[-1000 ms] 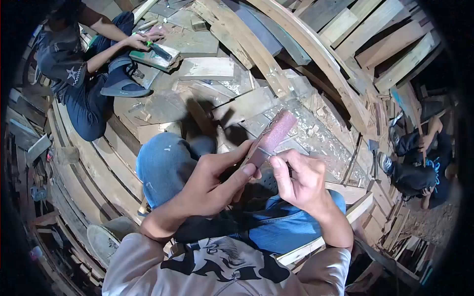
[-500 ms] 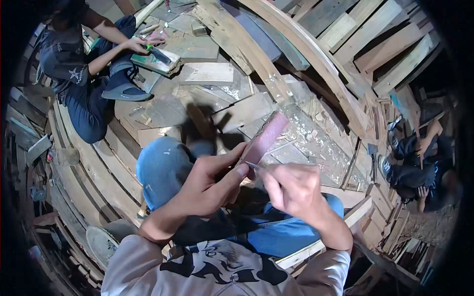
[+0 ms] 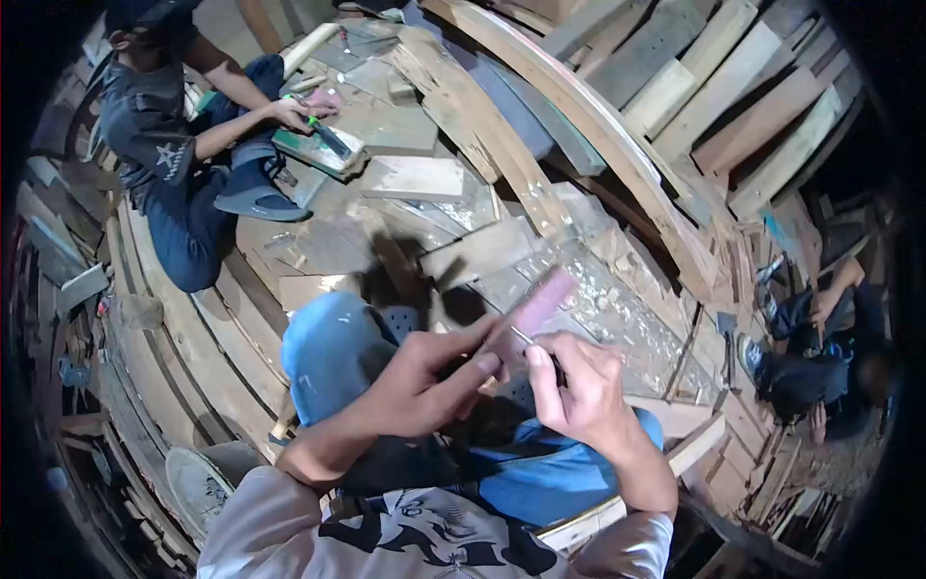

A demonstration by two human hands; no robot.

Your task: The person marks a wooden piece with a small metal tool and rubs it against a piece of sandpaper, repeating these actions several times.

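Observation:
A long pinkish block (image 3: 546,299), which looks like wood, slants up and away over my lap. My left hand (image 3: 424,381) wraps its near end, with the thumb pressed along the side. My right hand (image 3: 582,383) is closed in a pinch on a thin metal tool (image 3: 522,336), its tip right at the block's near part, just beyond my left thumb. Most of the tool is hidden inside my fingers, so I cannot tell its kind. Both hands are above my knees in blue jeans (image 3: 333,352).
At upper left a seated person (image 3: 159,145) handles a green-handled tool (image 3: 323,130) over a painted board (image 3: 313,154). Another person (image 3: 820,338) sits at far right. Boards (image 3: 415,178), curved beams (image 3: 579,96) and wood chips surround me. A cap (image 3: 203,478) lies at lower left.
The view has tilted a little, so the surroundings sit lower. My right hand's tool has shifted away from my left thumb, up along the block, and now points more upward.

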